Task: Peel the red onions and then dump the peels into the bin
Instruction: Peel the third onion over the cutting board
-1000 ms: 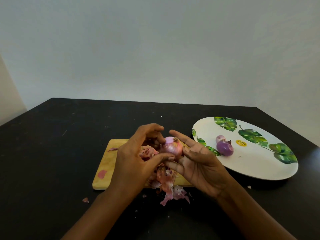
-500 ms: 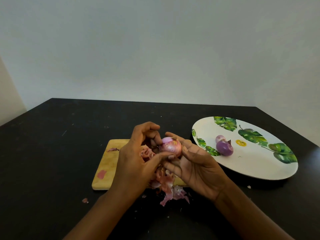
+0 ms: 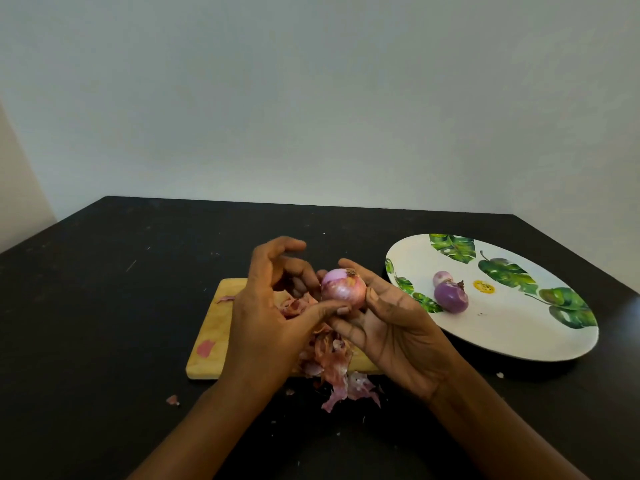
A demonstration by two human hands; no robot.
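Note:
A partly peeled red onion (image 3: 343,289) is held above the wooden cutting board (image 3: 214,327). My right hand (image 3: 391,327) cradles it from the right, thumb against its side. My left hand (image 3: 266,317) curls round it from the left, its thumb tip at the onion's lower edge and its fingers behind. A heap of pink peels (image 3: 332,368) lies on the board's near edge and spills onto the black table (image 3: 104,306). Two peeled purple onions (image 3: 450,294) lie on the leaf-patterned plate (image 3: 519,334) to the right. No bin is in view.
A pink peel scrap (image 3: 206,348) sticks to the board and a small one (image 3: 172,399) lies on the table in front of it. A pale wall rises behind the table's far edge.
Both hands have shifted a little on the onion, and my left fingers have lifted and spread. Board, peels and plate have stayed put.

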